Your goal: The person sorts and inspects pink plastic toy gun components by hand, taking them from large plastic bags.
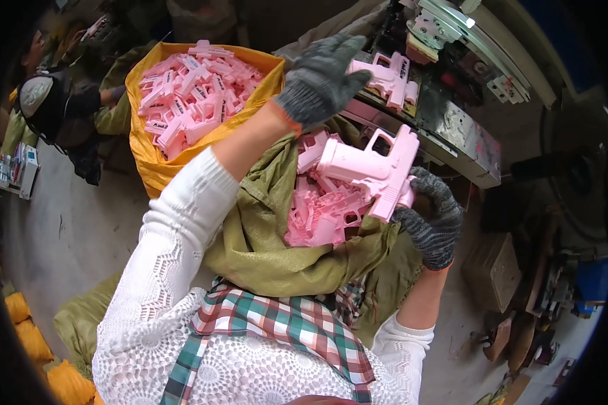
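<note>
My left hand, in a grey knitted glove, reaches over the machine's edge with fingers stretched and thumb apart. Between them lies the grip end of a pink toy pistol with dark printing, which rests on the machine's fixture; whether they touch is unclear. My right hand, gloved alike, pinches another pink toy pistol by its slide, grip pointing left. No printing shows on its visible side. Below it, an olive woven sack in front of me holds many pink toy pistols.
A yellow woven sack at the left is full of printed pink toy pistols. The machine stands at the upper right, its metal head above the fixture. Another person sits at the far left. Boxes stand right.
</note>
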`<control>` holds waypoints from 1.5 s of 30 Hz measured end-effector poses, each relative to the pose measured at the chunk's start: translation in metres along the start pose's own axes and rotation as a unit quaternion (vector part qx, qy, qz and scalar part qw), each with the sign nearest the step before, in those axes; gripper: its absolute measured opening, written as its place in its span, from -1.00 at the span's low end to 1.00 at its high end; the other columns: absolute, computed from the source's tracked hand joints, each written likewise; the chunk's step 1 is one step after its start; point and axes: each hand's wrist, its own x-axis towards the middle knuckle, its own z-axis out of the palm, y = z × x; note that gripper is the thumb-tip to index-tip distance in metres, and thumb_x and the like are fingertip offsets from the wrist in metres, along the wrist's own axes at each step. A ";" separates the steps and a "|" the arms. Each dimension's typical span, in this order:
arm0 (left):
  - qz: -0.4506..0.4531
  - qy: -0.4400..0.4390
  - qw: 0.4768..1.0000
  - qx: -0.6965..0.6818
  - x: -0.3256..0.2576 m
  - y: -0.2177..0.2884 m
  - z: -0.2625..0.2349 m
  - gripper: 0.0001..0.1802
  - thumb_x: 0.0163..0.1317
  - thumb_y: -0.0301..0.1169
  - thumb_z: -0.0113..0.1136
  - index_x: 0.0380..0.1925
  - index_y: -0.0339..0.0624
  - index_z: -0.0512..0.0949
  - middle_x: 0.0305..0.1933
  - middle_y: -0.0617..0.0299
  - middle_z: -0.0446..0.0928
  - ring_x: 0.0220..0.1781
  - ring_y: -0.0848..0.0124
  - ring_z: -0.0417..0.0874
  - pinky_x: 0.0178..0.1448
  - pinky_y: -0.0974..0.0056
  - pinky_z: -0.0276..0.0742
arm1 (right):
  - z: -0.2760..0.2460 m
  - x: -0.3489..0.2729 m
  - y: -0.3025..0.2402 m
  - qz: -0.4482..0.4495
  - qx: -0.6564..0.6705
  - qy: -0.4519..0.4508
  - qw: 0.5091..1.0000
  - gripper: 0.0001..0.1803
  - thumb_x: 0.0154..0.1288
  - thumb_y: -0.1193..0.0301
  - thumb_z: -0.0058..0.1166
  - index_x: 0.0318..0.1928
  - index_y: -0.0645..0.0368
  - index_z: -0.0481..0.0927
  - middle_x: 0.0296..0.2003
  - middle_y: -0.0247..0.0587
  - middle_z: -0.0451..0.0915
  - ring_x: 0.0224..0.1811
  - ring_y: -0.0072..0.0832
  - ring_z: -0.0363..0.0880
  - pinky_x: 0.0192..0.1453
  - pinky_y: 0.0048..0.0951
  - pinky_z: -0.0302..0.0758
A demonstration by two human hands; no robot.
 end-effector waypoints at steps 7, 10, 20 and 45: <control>0.067 -0.217 0.962 0.151 0.039 0.011 0.018 -0.53 0.09 -0.21 0.08 0.02 -0.12 0.42 -0.12 0.04 0.50 -0.07 0.11 0.51 0.04 0.05 0.36 | 0.001 0.000 0.012 0.032 0.047 0.101 0.993 -0.43 -0.15 0.57 0.36 -0.03 0.26 0.48 -0.03 -0.10 0.52 0.05 -0.36 0.46 0.17 -0.36 0.36; 0.143 -0.069 0.978 0.139 0.000 -0.007 0.013 -0.59 0.12 -0.27 0.03 -0.02 -0.12 0.43 -0.18 0.09 0.49 -0.12 0.15 0.49 -0.05 0.03 0.37 | -0.006 0.017 0.022 -0.007 -0.026 0.101 0.994 -0.43 -0.07 0.58 0.30 0.04 0.23 0.45 -0.01 -0.13 0.50 0.08 -0.39 0.44 0.18 -0.37 0.36; -0.231 -0.217 0.859 0.401 -0.117 -0.085 -0.116 -0.12 0.02 -0.08 0.24 0.31 -0.06 0.09 0.31 -0.06 0.16 0.34 -0.03 0.13 0.38 -0.03 -0.02 | -0.010 0.125 0.083 -0.117 -0.225 -0.004 0.967 -0.55 0.03 0.60 0.14 0.01 0.08 0.53 0.05 -0.08 0.46 0.12 -0.21 0.41 0.24 -0.34 0.31; -0.071 -0.554 0.781 -0.279 -0.153 0.027 -0.065 -0.41 0.17 -0.14 0.13 0.13 -0.23 0.32 -0.01 -0.10 0.49 -0.03 0.03 0.54 0.07 0.12 0.42 | 0.019 -0.001 0.055 0.150 -0.173 -0.065 0.971 -0.75 -0.07 0.66 0.08 -0.28 0.25 0.56 -0.32 -0.09 0.55 -0.22 -0.32 0.58 -0.13 -0.36 0.52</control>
